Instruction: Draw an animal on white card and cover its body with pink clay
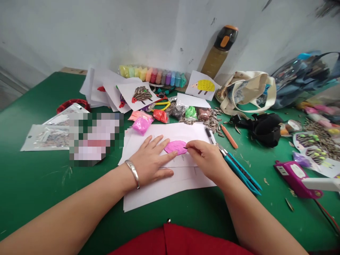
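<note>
A flat oval of pink modelling clay point(175, 147) lies on a sheet of white paper point(156, 193) with a few pencil lines below it. My left hand point(151, 159), a silver bangle at its wrist, rests flat on the paper with fingers spread. Its fingertips reach the left and lower edge of the clay. My right hand point(205, 157) is pinched at the clay's right edge, on a small dark sliver, a sunflower seed point(185, 147). Most of the seed is hidden by the fingertips.
Loose sunflower seeds point(211, 122) and bagged clay point(143, 123) lie behind the paper. Blue tweezers point(243, 173), a pen point(209, 135) and an orange stick point(229, 136) are at the right, with a magenta hot-glue gun point(297, 179) beyond. A bottle point(219, 53) leans on the wall.
</note>
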Demonstrator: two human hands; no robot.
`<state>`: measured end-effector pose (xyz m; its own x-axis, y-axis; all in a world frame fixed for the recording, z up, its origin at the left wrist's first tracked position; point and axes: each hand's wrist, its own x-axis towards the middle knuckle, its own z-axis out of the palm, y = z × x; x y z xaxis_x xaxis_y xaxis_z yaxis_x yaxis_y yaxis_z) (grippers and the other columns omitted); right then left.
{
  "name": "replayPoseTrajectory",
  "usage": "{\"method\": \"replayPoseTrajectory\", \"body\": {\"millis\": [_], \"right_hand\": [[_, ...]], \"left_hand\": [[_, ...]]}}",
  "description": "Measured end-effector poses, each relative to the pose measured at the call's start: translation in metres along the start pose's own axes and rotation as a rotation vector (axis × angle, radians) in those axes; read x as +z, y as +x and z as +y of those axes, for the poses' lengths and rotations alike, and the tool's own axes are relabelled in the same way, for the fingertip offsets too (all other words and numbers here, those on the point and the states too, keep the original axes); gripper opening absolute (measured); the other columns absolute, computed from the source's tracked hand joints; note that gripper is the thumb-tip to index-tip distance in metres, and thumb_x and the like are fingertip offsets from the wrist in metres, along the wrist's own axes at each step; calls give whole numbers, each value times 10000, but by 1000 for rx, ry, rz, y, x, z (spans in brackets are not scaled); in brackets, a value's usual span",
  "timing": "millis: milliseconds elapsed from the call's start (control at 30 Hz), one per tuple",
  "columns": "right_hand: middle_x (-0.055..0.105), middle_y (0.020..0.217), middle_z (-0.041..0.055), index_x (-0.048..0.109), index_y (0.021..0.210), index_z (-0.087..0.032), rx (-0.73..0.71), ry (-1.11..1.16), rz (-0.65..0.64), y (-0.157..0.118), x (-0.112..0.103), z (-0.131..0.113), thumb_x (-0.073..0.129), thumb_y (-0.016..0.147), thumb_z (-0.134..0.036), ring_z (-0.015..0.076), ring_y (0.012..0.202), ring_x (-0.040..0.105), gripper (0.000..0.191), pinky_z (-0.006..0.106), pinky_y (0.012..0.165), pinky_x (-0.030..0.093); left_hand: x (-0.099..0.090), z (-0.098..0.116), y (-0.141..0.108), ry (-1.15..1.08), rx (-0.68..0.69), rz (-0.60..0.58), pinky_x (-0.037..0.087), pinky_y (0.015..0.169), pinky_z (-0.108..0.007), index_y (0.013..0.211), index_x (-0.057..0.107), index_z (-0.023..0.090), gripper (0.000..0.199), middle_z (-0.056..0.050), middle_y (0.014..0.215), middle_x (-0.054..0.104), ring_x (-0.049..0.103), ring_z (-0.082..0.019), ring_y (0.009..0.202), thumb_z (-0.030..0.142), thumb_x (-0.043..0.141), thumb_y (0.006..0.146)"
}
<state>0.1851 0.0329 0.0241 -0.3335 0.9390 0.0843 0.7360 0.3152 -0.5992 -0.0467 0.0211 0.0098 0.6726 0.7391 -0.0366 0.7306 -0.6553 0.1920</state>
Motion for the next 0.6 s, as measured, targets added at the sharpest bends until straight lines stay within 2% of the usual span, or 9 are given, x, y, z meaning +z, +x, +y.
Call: {"method": "replayPoseTrajectory", "body": {"millis": [100, 233, 467, 600], "right_hand": [[671, 889, 17, 656, 934, -209, -36, -6, -27, 0, -1, 0, 468, 910, -180, 155, 840, 606, 192, 268, 759, 436], [618, 907, 39, 662, 923, -193, -86, -42, -61, 1, 0, 0, 469, 918, -170, 153, 835, 574, 194, 268, 751, 427], [610, 896, 46, 670, 922, -177, -90, -68, -69, 2, 3, 1, 479, 923, -156, 156, 835, 568, 193, 274, 758, 423], [609, 893, 45, 671, 917, -190, -115, -78, -77, 3, 5, 2, 486, 925, -167, 163, 845, 568, 187, 278, 763, 424]], "left_hand": [[1, 1, -1, 10, 1, 4, 161, 1085, -624, 1416, 433, 329, 617, -146, 1517, 330, 235, -422, 1387, 592, 526, 866], [2, 1, -2, 7, 3, 10, 160, 1086, -622, 1468, 326, 349, 657, -135, 1527, 315, 229, -413, 1393, 583, 506, 881], [0, 2, 0, 12, -2, 6, 151, 1082, -632, 1410, 442, 337, 569, -145, 1518, 327, 227, -429, 1390, 562, 504, 891], [0, 3, 0, 1, -3, -2, 148, 1083, -638, 1413, 438, 341, 577, -136, 1525, 320, 229, -432, 1389, 560, 516, 886]]}}
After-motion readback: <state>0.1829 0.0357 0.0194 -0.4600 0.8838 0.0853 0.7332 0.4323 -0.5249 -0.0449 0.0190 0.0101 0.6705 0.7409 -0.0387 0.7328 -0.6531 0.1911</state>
